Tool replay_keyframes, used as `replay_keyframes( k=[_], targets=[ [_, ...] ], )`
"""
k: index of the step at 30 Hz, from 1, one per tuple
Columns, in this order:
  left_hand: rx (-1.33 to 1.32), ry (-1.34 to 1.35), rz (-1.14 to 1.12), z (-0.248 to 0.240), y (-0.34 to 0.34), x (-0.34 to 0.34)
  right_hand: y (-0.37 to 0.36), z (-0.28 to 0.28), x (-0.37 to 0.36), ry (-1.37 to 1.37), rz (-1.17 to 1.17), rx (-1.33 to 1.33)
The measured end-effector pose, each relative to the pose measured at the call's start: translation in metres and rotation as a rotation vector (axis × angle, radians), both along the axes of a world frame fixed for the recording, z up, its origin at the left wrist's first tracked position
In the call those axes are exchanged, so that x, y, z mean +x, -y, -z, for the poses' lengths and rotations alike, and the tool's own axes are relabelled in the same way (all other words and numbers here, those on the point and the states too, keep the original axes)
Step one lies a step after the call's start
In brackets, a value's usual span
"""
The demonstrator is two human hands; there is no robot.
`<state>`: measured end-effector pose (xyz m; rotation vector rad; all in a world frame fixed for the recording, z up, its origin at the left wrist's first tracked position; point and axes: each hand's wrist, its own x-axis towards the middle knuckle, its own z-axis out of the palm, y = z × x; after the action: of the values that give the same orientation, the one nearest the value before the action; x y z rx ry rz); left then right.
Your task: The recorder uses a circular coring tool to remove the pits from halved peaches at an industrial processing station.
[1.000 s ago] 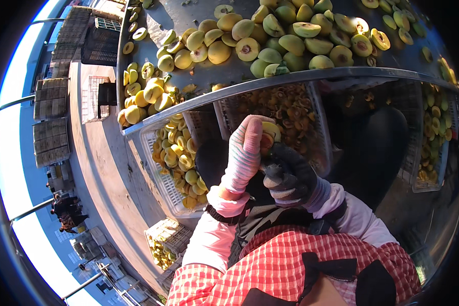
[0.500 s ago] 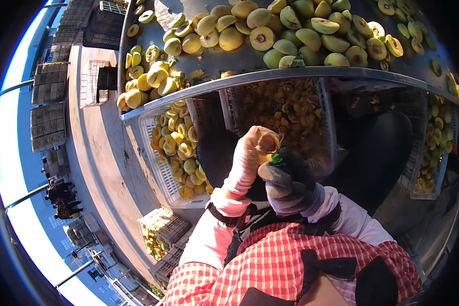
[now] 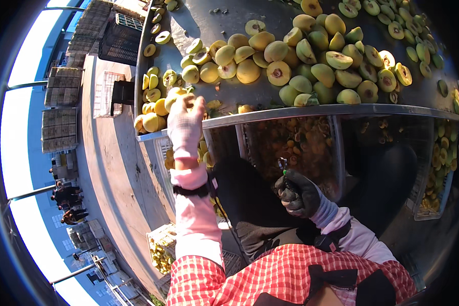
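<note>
My left hand (image 3: 185, 120), in a pale glove, reaches over the near left edge of the metal table (image 3: 229, 97). Its thumb stands apart from the fingers, which touch or hover over a heap of yellow peach halves (image 3: 152, 121); their tips are partly hidden. Lower down, in front of my lap, my right hand (image 3: 298, 195) wears a dark grey glove. Its fingers are closed around a small pitting tool (image 3: 283, 164) with a green part and a looped metal tip pointing up. No fruit is on the tip.
A large pile of peach halves (image 3: 324, 74) lies across the table. Under it stand a crate of scraps (image 3: 296, 148) and, at right, another fruit crate (image 3: 424, 204). Stacked crates (image 3: 60, 130) and several people (image 3: 69, 201) are on the left.
My left hand has moved from beside my right hand, where it held a peach half, up and left to the table's heap. My right hand has dropped slightly lower, still holding the tool.
</note>
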<state>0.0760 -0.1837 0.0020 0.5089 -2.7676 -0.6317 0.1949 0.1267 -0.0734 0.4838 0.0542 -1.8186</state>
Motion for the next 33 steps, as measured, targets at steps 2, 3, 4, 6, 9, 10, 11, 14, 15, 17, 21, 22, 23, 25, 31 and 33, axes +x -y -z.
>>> replay_keyframes(
  k=[2, 3, 4, 6, 9, 10, 11, 14, 15, 17, 21, 22, 23, 25, 31, 33],
  targets=[
    [-0.239, 0.025, -0.064, -0.005, 0.027, -0.062, -0.004, 0.003, -0.004, 0.051, 0.041, 0.025],
    [-0.455, 0.001, -0.096, 0.012, 0.048, -0.083, -0.005, 0.004, -0.007, 0.100, 0.078, 0.050],
    [-0.253, 0.115, -0.176, 0.029, 0.053, -0.099, -0.008, 0.008, -0.010, 0.128, 0.103, 0.068],
    [-0.022, 0.177, -0.181, 0.044, 0.067, -0.112, -0.009, -0.002, -0.018, 0.073, 0.124, 0.209],
    [0.057, 0.167, 0.033, 0.039, 0.093, -0.106, -0.005, -0.008, -0.026, 0.005, 0.138, 0.302],
    [0.305, 0.129, 0.072, 0.038, 0.072, -0.097, -0.008, -0.007, -0.027, -0.013, 0.147, 0.269],
    [0.553, 0.090, 0.111, 0.028, 0.040, -0.083, -0.013, -0.009, -0.030, 0.003, 0.163, 0.287],
    [1.247, -0.011, 0.155, -0.001, -0.020, -0.023, -0.009, -0.030, -0.037, -0.134, 0.378, -0.179],
    [1.495, 0.007, 0.087, -0.008, -0.029, -0.001, -0.004, -0.037, -0.037, -0.126, 0.362, -0.193],
    [1.839, 0.015, 0.079, -0.018, -0.070, 0.020, 0.000, -0.048, -0.040, -0.230, 0.349, -0.136],
    [1.650, -0.038, 0.071, -0.018, -0.088, 0.045, 0.003, -0.084, -0.052, -0.661, 0.098, 0.252],
    [1.565, -0.151, -0.005, -0.021, -0.073, 0.040, 0.001, -0.084, -0.050, -0.762, 0.135, 0.319],
    [1.481, -0.259, -0.081, -0.022, -0.052, 0.032, -0.004, -0.079, -0.047, -0.779, 0.142, 0.312],
    [0.896, -0.385, 0.215, -0.011, 0.049, 0.021, -0.015, -0.063, -0.041, -0.731, 0.180, 0.538],
    [-0.528, 0.265, -0.194, -0.005, 0.161, -0.017, -0.038, -0.040, -0.027, -0.649, 0.168, 0.741],
    [-0.601, 0.534, -0.178, -0.024, 0.136, -0.060, -0.039, -0.037, -0.028, -0.647, 0.159, 0.785]
  ],
)
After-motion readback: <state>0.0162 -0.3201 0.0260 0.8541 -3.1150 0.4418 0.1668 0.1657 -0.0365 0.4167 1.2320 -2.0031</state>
